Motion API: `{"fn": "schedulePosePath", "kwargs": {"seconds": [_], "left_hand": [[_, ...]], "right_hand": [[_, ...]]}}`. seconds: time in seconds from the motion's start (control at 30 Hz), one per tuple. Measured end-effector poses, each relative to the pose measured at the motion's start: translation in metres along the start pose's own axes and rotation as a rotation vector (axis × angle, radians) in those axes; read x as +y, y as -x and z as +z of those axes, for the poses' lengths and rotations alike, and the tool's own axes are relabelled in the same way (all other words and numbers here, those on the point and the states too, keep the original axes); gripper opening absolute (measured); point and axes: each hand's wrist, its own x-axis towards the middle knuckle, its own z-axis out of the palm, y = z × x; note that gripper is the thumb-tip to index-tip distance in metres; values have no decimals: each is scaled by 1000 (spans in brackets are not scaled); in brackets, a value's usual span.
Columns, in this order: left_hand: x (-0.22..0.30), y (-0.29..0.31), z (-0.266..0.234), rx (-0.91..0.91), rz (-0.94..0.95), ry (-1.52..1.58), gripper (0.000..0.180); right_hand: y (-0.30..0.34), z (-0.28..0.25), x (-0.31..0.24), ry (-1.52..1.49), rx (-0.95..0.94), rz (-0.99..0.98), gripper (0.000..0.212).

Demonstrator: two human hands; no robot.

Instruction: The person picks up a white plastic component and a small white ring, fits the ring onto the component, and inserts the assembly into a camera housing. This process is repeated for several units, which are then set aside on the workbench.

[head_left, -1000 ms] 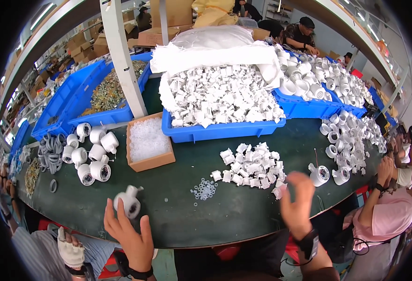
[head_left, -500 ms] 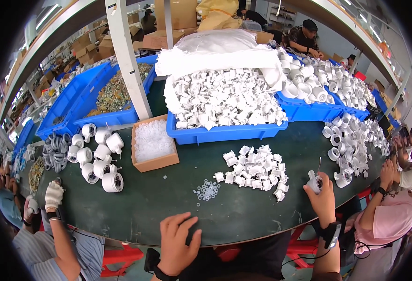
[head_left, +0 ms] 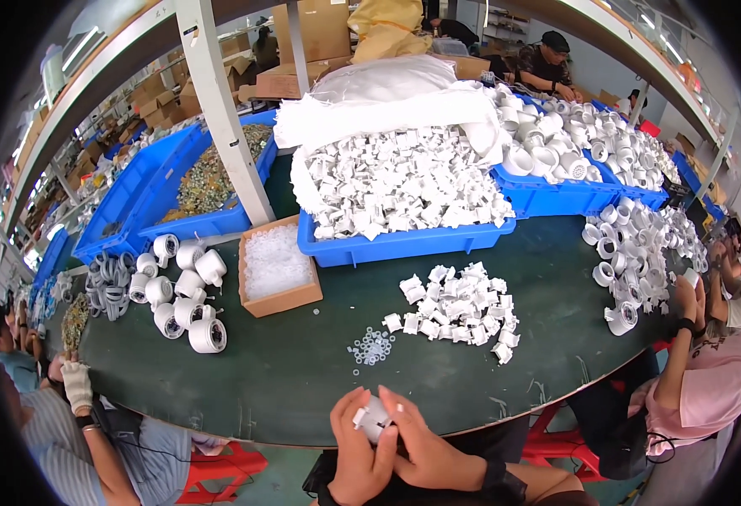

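Just past the table's near edge, my left hand and my right hand are closed together around a white round plastic housing. Fingers of both cover much of it; a small white tab sticks out on its left side. Beyond them on the green tabletop lies a little cluster of translucent rings. A loose heap of white plastic clips sits to the right of the rings.
A blue bin of white clips stands at the back, beside a cardboard box of small translucent pieces. White housings cluster at left, white cups at right. People sit on both sides; a shelf post rises at back left.
My right hand has brought the white housing from the right side of the table to the near middle. My left hand has moved right and closed on it too.
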Motion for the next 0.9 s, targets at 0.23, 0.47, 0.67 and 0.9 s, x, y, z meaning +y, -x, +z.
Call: {"fn": "schedulePosePath", "kwargs": {"seconds": [0.23, 0.47, 0.67, 0.9], "left_hand": [[-4, -2, -25, -19, 24, -143, 37], [4, -14, -25, -50, 78, -199, 22], [-1, -9, -26, 82, 11, -73, 16], [6, -9, -31, 23, 49, -88, 12]], "right_hand": [[-19, -26, -7, -177, -116, 196, 58], [-30, -18, -9, -211, -75, -18, 23], [-25, 3, -1, -314, 87, 104, 13], [-22, -2, 0, -378, 19, 225, 10]]}}
